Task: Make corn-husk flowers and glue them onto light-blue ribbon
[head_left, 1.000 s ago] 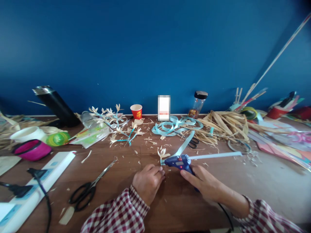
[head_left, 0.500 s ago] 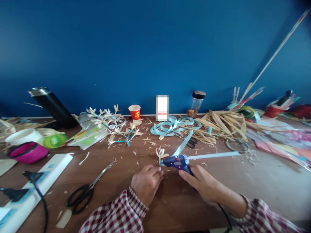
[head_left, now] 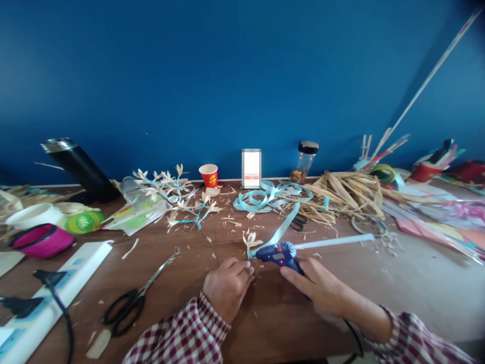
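Brown tabletop (head_left: 189, 275): strewn with pale scraps (head_left: 131, 249).
Black cord (head_left: 356, 336): curves toward the near edge, apparently from the glue gun (head_left: 278, 255); a snag there could jerk the aim.
Right hand (head_left: 318, 287): fingers wrapped around the handle, thumb along the side; whether the trigger is squeezed, I cannot tell.
Left hand (head_left: 228, 285): fingers bent and pressed together, seemingly pinching the foot of the flower (head_left: 250, 239); a loose pinch could let it twist.
Hot tip: 1 red light glows on the gun, its nozzle just beside the left fingertips; a slip could burn them.
Flower stem: upright beyond the left hand, 1 end of blue ribbon (head_left: 284, 227) against it; too much glue could smear both.
Glue stick (head_left: 333, 241): juts out behind, so a knock could swing the nozzle.
Ribbon coils (head_left: 248, 202): farther back, near 1 pair of scissors (head_left: 301, 221); a caught loop could tug the stem.
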`<state>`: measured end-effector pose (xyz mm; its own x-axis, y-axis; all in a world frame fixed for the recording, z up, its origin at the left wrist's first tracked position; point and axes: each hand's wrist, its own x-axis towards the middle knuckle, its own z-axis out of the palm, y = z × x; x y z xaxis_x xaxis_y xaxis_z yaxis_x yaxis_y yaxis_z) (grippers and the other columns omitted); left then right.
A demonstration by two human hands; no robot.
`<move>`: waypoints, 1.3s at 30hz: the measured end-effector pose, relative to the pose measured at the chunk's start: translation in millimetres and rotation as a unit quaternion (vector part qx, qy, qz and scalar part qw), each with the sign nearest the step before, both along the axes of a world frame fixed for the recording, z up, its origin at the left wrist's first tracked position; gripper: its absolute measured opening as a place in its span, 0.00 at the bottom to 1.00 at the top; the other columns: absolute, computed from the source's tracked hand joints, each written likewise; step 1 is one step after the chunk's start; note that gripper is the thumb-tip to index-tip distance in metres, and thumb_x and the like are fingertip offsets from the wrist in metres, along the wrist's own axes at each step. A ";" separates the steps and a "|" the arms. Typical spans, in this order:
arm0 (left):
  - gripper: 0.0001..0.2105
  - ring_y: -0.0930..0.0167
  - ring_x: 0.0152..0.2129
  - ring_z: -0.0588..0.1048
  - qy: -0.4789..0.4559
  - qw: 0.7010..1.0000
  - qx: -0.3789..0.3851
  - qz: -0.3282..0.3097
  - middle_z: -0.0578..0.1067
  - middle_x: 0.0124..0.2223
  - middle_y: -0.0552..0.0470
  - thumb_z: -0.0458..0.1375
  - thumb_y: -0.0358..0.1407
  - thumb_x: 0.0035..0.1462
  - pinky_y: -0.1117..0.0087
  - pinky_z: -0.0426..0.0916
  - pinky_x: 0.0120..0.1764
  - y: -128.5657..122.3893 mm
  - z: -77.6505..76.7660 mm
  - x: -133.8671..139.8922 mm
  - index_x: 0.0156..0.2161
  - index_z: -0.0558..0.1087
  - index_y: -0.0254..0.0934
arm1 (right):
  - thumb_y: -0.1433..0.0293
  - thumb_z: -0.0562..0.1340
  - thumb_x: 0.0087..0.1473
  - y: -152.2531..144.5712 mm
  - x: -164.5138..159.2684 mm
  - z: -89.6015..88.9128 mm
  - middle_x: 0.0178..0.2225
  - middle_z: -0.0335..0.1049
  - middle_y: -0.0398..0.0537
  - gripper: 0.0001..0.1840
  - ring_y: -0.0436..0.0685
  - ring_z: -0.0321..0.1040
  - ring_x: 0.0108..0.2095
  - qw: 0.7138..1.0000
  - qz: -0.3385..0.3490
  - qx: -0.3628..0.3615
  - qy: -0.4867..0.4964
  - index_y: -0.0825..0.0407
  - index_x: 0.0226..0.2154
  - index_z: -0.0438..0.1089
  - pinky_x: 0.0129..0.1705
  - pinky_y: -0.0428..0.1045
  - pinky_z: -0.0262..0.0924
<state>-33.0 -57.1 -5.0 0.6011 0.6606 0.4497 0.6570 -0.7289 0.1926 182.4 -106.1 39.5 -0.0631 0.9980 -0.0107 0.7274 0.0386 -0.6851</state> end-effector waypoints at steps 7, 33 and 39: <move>0.05 0.71 0.30 0.73 0.012 1.000 0.011 0.003 0.78 0.32 0.55 0.55 0.33 0.56 0.73 0.67 0.26 0.5 0.9 -0.1 0.33 0.74 0.39 | 0.57 0.51 0.56 7.9 -6.8 5.1 0.24 0.68 0.46 0.19 0.55 0.64 0.27 1.000 -0.004 -0.021 -0.014 0.52 0.25 0.66 0.31 0.49 0.56; 0.05 0.70 0.33 0.73 0.009 1.000 -0.001 0.005 0.78 0.35 0.55 0.55 0.33 0.55 0.72 0.67 0.29 0.0 -2.7 -1.3 0.35 0.73 0.39 | 0.58 0.51 0.54 1.4 2.7 2.1 0.28 0.70 0.54 0.20 0.60 0.65 0.30 0.999 -0.015 -0.004 -0.041 0.55 0.33 0.71 0.35 0.54 0.57; 0.05 0.70 0.32 0.73 0.008 1.000 -0.001 0.009 0.78 0.34 0.56 0.55 0.34 0.56 0.72 0.67 0.28 -0.3 -1.3 -0.4 0.34 0.73 0.40 | 0.57 0.51 0.54 4.9 -2.3 1.6 0.27 0.70 0.51 0.20 0.59 0.65 0.29 0.999 -0.006 0.001 -0.051 0.53 0.29 0.69 0.33 0.52 0.58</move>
